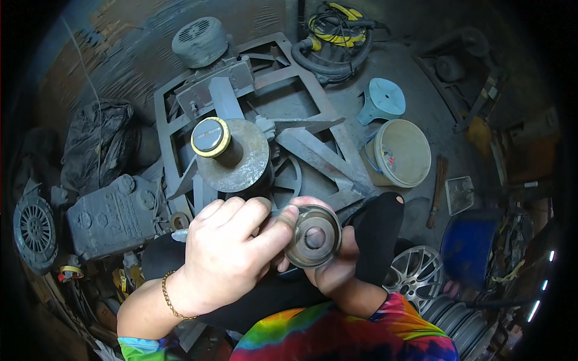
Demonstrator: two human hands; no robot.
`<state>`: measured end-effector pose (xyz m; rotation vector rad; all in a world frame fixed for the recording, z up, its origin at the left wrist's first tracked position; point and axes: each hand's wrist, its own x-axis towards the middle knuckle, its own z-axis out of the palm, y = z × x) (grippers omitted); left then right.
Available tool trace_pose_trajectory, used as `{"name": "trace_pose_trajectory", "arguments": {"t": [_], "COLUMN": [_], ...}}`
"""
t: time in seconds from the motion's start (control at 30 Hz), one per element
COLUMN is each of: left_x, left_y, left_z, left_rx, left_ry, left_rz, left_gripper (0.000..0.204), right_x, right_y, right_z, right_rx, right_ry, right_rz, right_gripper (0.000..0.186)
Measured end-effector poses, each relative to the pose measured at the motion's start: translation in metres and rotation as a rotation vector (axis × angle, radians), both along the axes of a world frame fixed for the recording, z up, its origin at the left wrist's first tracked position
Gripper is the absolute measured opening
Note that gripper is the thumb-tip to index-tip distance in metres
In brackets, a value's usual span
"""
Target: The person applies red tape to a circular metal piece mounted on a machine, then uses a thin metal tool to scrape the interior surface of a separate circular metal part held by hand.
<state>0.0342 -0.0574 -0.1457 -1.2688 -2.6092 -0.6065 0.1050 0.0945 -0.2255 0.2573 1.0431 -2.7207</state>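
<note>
In front of my lap, a round metal cup-shaped part (312, 237) faces upward, with a raised rim, stepped rings and a hole in its middle. My right hand (338, 265) is closed around its right and lower side, with fingers behind it. My left hand (232, 243), a chain bracelet at its wrist, is closed with thumb and finger pressed at the left rim; what else lies inside its grip is hidden. Just beyond stands a metal disc (241, 165) on a machine, topped by a round yellow-rimmed cap (210, 138).
A steel frame (319, 105) with a grey motor (200, 42) spreads ahead. To the right are a blue stool (385, 98), a white bucket (411, 153), a brush (438, 192) and an alloy wheel (415, 274). A yellow-black vacuum (337, 36) stands behind; an engine-like casing (114, 213) lies left.
</note>
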Motion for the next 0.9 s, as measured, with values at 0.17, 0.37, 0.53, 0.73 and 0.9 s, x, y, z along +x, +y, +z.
{"name": "trace_pose_trajectory", "arguments": {"t": [0.17, 0.37, 0.53, 0.73, 0.9], "left_x": [-0.001, -0.004, -0.004, -0.003, -0.003], "left_y": [-0.001, -0.003, -0.006, -0.006, -0.006], "left_z": [0.002, 0.001, -0.003, 0.001, 0.007], "left_rx": [0.010, -0.003, -0.014, -0.029, 0.119], "left_ry": [-0.018, -0.019, -0.029, -0.037, -0.121], "left_rz": [-0.020, -0.056, -0.070, -0.088, 0.040], "left_gripper": [0.038, 0.041, 0.041, 0.042, 0.037], "right_x": [0.000, -0.007, -0.010, -0.015, -0.022], "right_y": [0.001, 0.012, 0.016, 0.015, 0.012], "right_z": [0.000, -0.003, -0.010, -0.020, -0.008], "right_rx": [-0.038, -0.055, -0.157, -0.270, -0.180], "right_ry": [0.069, 0.084, 0.149, 0.174, 0.128], "right_rz": [0.012, 0.154, 0.255, 0.349, 0.213], "right_gripper": [0.088, 0.092, 0.076, 0.072, 0.072]}}
